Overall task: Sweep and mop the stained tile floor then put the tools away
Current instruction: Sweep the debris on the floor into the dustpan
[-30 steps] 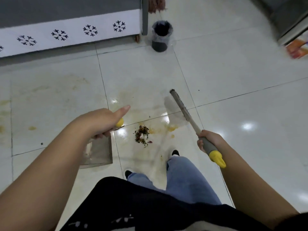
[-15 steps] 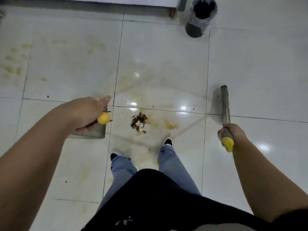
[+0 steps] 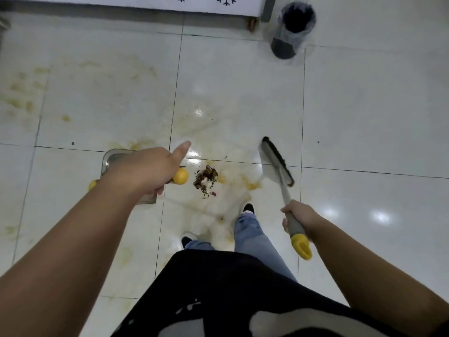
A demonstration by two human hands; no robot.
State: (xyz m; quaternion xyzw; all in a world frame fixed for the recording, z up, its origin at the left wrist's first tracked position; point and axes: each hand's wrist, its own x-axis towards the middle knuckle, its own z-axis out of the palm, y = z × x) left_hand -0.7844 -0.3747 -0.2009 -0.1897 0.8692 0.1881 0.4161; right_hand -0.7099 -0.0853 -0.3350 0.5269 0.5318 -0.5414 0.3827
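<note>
My left hand (image 3: 151,170) grips the yellow-tipped handle of a grey dustpan (image 3: 114,159), whose pan rests on the tile floor (image 3: 243,93) mostly hidden under my wrist. My right hand (image 3: 298,216) grips the grey, yellow-ended handle of a broom (image 3: 277,161); its head sits low over the floor, right of a small pile of dark debris (image 3: 206,180). The pile lies between dustpan and broom, just ahead of my feet. Yellow-brown stains smear the tiles around the pile and to the far left (image 3: 21,93).
A black bin with a clear liner (image 3: 292,30) stands at the back right beside a white panel with dark snowflake marks (image 3: 145,2). My legs and shoes (image 3: 249,207) stand just behind the debris pile. Bare glossy tiles spread to the right.
The broom head has swung left and nearer to the debris pile. My left hand with the dustpan has shifted right, closer to the pile. My head has tilted further down.
</note>
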